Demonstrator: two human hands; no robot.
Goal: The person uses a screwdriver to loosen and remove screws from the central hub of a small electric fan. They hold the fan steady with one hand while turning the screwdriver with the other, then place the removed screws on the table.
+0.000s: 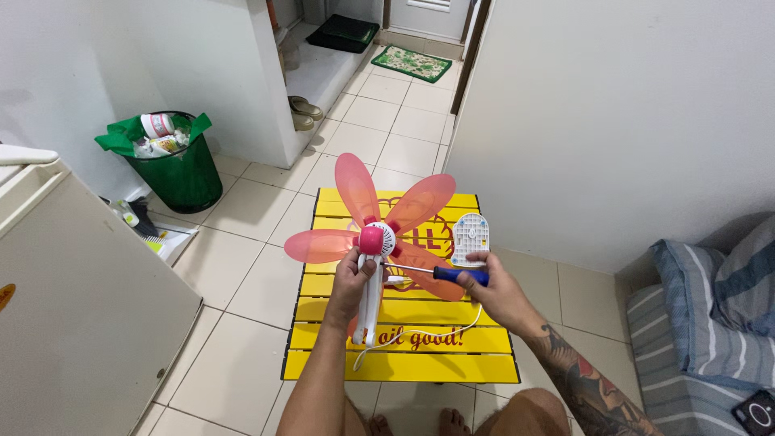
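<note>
My left hand (pixel 353 282) grips the white body of a small fan (pixel 373 242) with translucent pink blades and a pink hub, held upright above a yellow slatted table (pixel 420 367). My right hand (pixel 491 284) holds a blue-handled screwdriver (pixel 452 274), its thin shaft pointing left at the fan's body just below the hub. The same hand also pinches a white perforated cover plate (pixel 470 238) between fingers and thumb. A white cord (pixel 420 335) trails from the fan across the table.
A green waste bin (pixel 173 165) full of rubbish stands at the left by a white wall. A white appliance (pixel 73 299) fills the near left. Striped grey cushions (pixel 710 315) lie at the right. Sandals (pixel 305 113) and mats lie farther down the tiled hallway.
</note>
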